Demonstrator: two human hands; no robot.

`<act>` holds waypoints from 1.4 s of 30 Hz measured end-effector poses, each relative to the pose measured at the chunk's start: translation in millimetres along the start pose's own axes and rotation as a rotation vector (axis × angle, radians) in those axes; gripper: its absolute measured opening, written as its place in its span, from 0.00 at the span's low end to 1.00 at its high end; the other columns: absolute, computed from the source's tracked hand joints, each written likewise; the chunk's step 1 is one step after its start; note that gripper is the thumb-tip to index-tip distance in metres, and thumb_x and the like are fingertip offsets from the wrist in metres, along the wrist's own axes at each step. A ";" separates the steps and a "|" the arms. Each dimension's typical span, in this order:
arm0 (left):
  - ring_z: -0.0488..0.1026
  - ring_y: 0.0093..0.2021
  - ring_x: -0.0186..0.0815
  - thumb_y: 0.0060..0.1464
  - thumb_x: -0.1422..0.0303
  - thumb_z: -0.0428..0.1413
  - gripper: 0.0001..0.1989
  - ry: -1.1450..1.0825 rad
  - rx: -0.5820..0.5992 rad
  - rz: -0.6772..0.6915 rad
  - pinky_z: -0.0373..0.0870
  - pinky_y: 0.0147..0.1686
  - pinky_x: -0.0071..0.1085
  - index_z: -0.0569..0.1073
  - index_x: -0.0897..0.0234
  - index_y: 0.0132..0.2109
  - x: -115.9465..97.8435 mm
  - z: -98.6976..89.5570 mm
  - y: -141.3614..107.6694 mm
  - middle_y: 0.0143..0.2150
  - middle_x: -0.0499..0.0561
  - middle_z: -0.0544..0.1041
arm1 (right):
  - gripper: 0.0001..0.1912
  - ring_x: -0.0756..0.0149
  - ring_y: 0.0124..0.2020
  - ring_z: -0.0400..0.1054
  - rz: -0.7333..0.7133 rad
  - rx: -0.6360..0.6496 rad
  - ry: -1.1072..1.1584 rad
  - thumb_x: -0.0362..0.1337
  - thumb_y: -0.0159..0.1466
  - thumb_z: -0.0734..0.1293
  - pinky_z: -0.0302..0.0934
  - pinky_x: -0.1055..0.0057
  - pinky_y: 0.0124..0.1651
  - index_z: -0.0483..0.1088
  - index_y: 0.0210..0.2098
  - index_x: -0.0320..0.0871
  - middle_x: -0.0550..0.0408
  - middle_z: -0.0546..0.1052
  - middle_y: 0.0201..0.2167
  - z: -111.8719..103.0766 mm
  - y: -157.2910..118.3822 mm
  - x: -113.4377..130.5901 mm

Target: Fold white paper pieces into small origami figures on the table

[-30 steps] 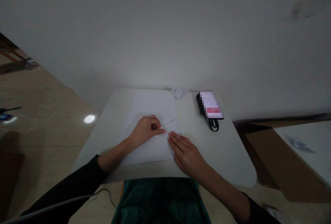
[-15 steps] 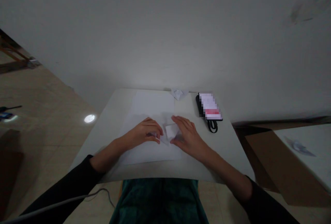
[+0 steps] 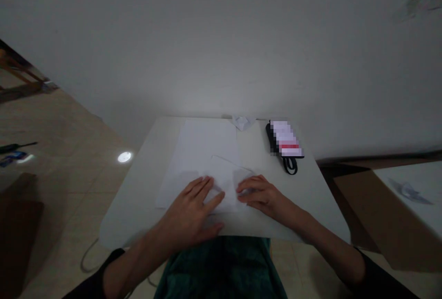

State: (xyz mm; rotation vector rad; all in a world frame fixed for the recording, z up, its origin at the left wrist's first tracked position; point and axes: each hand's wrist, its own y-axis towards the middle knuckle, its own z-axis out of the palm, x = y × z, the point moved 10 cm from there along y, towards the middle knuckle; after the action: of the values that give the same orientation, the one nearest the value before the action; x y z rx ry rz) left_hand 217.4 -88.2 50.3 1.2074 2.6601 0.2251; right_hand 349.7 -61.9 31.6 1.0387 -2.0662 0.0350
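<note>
We rest our open left hand [image 3: 188,211] and slightly curled right hand [image 3: 260,193] apart, fingertips on either side of the folded white paper [image 3: 224,184], its long axis seemingly running away from us, atop a larger sheet [image 3: 203,147] on the white table [image 3: 286,202].

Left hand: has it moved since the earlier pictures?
Yes: the left hand has moved toward the person, judged against the near edge of the white table, and now lies closer to that edge.
</note>
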 end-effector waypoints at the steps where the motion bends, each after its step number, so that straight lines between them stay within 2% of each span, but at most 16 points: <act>1: 0.63 0.62 0.55 0.54 0.54 0.57 0.27 0.013 -0.036 -0.026 0.65 0.57 0.52 0.69 0.65 0.56 -5.5 1.0 -3.3 0.62 0.66 0.66 | 0.09 0.63 0.50 0.69 0.003 0.007 0.026 0.38 0.67 0.65 0.58 0.59 0.54 0.77 0.43 0.49 0.51 0.77 0.47 0.7 -1.6 -0.1; 4: 0.62 0.64 0.53 0.57 0.62 0.56 0.21 -0.001 -0.123 -0.075 0.68 0.56 0.51 0.69 0.67 0.55 -12.9 8.8 -10.8 0.63 0.66 0.65 | 0.09 0.63 0.48 0.69 0.096 -0.043 0.120 0.39 0.66 0.65 0.62 0.62 0.51 0.78 0.40 0.48 0.51 0.77 0.44 0.7 -1.1 -8.7; 7: 0.67 0.60 0.47 0.59 0.70 0.54 0.18 -0.070 -0.202 -0.051 0.72 0.54 0.44 0.68 0.70 0.55 -15.6 11.7 -14.7 0.58 0.65 0.71 | 0.07 0.64 0.38 0.71 0.302 -0.202 0.209 0.41 0.63 0.68 0.65 0.66 0.42 0.79 0.34 0.48 0.53 0.77 0.34 -3.5 -1.6 -30.8; 10: 0.69 0.58 0.46 0.59 0.71 0.53 0.19 -0.125 -0.231 -0.047 0.74 0.53 0.42 0.67 0.71 0.56 -15.1 11.5 -16.4 0.55 0.64 0.72 | 0.05 0.65 0.33 0.70 0.520 -0.334 0.197 0.40 0.59 0.72 0.65 0.67 0.38 0.79 0.31 0.47 0.55 0.77 0.29 -6.0 -5.5 -51.5; 13: 0.69 0.58 0.46 0.58 0.71 0.54 0.18 -0.172 -0.236 -0.070 0.74 0.53 0.43 0.67 0.70 0.56 -12.9 10.5 -16.8 0.55 0.64 0.72 | 0.04 0.64 0.32 0.70 0.630 -0.342 0.104 0.39 0.58 0.72 0.64 0.67 0.37 0.79 0.30 0.47 0.55 0.77 0.27 -6.2 -0.1 -56.3; 16: 0.71 0.56 0.46 0.58 0.71 0.54 0.17 -0.223 -0.227 -0.093 0.75 0.52 0.44 0.68 0.67 0.54 -8.5 9.8 -15.2 0.54 0.62 0.73 | 0.05 0.63 0.32 0.70 0.660 -0.319 0.019 0.36 0.59 0.70 0.63 0.66 0.38 0.79 0.29 0.47 0.56 0.77 0.24 -6.7 10.8 -52.2; 19: 0.72 0.53 0.45 0.58 0.70 0.53 0.16 -0.243 -0.188 -0.096 0.75 0.51 0.44 0.69 0.66 0.53 -4.2 10.3 -11.4 0.52 0.61 0.74 | 0.06 0.63 0.31 0.70 0.708 -0.355 -0.044 0.37 0.59 0.69 0.63 0.66 0.36 0.78 0.27 0.45 0.55 0.77 0.24 -8.8 13.7 -50.7; 24: 0.71 0.54 0.46 0.58 0.71 0.53 0.24 -0.214 -0.121 -0.067 0.74 0.51 0.45 0.63 0.68 0.61 -3.2 13.2 -7.4 0.55 0.63 0.72 | 0.08 0.62 0.29 0.70 0.753 -0.445 -0.078 0.38 0.60 0.69 0.63 0.64 0.36 0.78 0.27 0.44 0.53 0.76 0.25 -8.8 7.8 -50.5; 29: 0.69 0.55 0.46 0.58 0.72 0.52 0.21 -0.250 -0.116 -0.065 0.74 0.51 0.44 0.65 0.67 0.58 -4.6 14.5 -5.9 0.54 0.62 0.71 | 0.07 0.60 0.33 0.69 0.738 -0.508 -0.053 0.38 0.60 0.69 0.64 0.62 0.39 0.78 0.28 0.44 0.52 0.76 0.26 -6.0 7.1 -50.0; 33: 0.68 0.55 0.48 0.57 0.72 0.53 0.22 -0.275 -0.136 -0.080 0.74 0.51 0.46 0.64 0.69 0.59 -4.5 13.3 -4.5 0.53 0.63 0.70 | 0.08 0.56 0.38 0.66 0.713 -0.533 -0.155 0.39 0.61 0.69 0.61 0.57 0.44 0.77 0.27 0.45 0.51 0.76 0.29 -6.6 9.3 -46.4; 39: 0.67 0.55 0.49 0.57 0.72 0.53 0.27 -0.304 -0.127 -0.100 0.74 0.52 0.48 0.59 0.67 0.63 -4.3 17.1 -4.8 0.54 0.63 0.69 | 0.11 0.53 0.41 0.62 0.780 -0.484 -0.310 0.42 0.63 0.67 0.56 0.54 0.44 0.77 0.27 0.46 0.50 0.73 0.33 -3.6 12.0 -47.4; 42: 0.66 0.56 0.50 0.57 0.71 0.53 0.27 -0.301 -0.127 -0.107 0.73 0.52 0.49 0.60 0.68 0.63 -4.0 18.9 -5.5 0.54 0.64 0.68 | 0.11 0.51 0.42 0.60 0.801 -0.467 -0.365 0.42 0.63 0.66 0.55 0.56 0.41 0.76 0.27 0.46 0.49 0.70 0.34 -2.9 12.8 -45.0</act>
State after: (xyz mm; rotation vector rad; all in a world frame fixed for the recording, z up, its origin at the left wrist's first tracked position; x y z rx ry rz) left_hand 220.8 -93.8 31.3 0.9716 2.4011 0.1762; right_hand 358.0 -22.6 7.4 -0.1088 -2.5250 -0.2343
